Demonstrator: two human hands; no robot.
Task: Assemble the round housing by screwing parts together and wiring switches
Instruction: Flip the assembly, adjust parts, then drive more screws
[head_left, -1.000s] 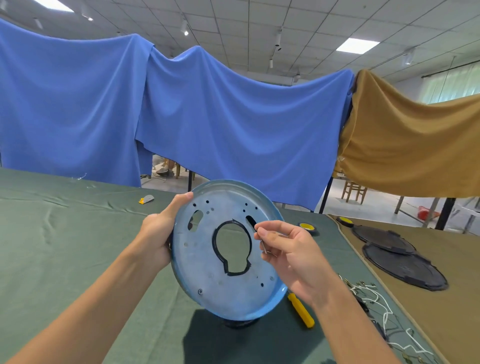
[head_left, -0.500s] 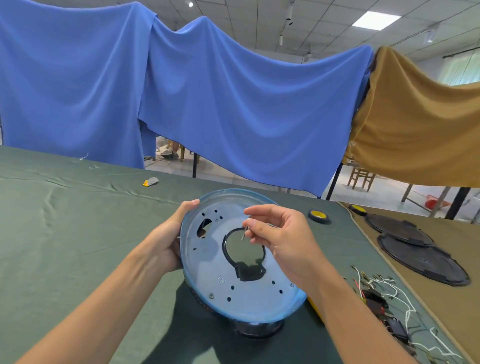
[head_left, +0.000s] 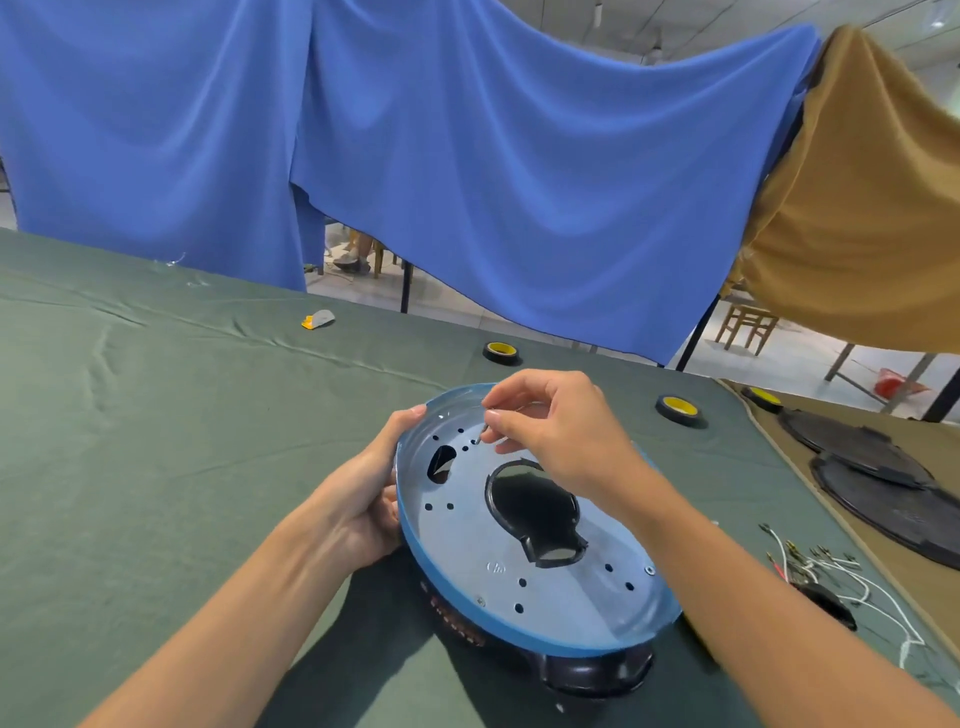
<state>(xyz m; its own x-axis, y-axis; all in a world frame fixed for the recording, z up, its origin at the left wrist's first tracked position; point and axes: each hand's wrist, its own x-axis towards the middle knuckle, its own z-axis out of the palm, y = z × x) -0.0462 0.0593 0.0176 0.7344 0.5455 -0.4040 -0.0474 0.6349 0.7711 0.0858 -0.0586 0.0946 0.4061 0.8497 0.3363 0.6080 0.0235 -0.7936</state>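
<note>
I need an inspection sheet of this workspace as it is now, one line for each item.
Surface: green cloth over the table, wrinkled.
Job's things: round blue plate seated on a black housing; small screw at a hole near its far rim.
Clutter: tape rolls; two black discs on the right.
Grips: left hand holds the plate's rim; right hand pinches the screw.
Cables: white wires with terminals, loose, right.
Surroundings: blue drape, tan drape.
</note>
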